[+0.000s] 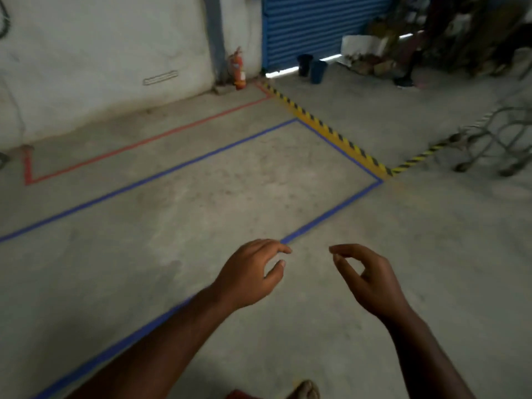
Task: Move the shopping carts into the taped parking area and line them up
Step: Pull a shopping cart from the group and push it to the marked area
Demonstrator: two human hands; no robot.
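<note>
Hands hover empty, left hand (253, 272) and right hand (371, 279) loosely curled; shopping carts (495, 139) outside blue tape (161, 175).

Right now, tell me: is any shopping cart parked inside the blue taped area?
No, the blue taped area holds only bare floor; the shopping cart stands outside it.

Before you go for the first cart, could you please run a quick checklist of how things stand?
1. Left hand free: ok, holds nothing.
2. Right hand free: ok, holds nothing.
3. Blue taped area unobstructed: ok, in the part that shows.
4. Carts located: ok, blurred, at right beyond the striped tape.
5. Carts inside blue area: not ok, none.
6. Cart count: cannot tell.
</note>
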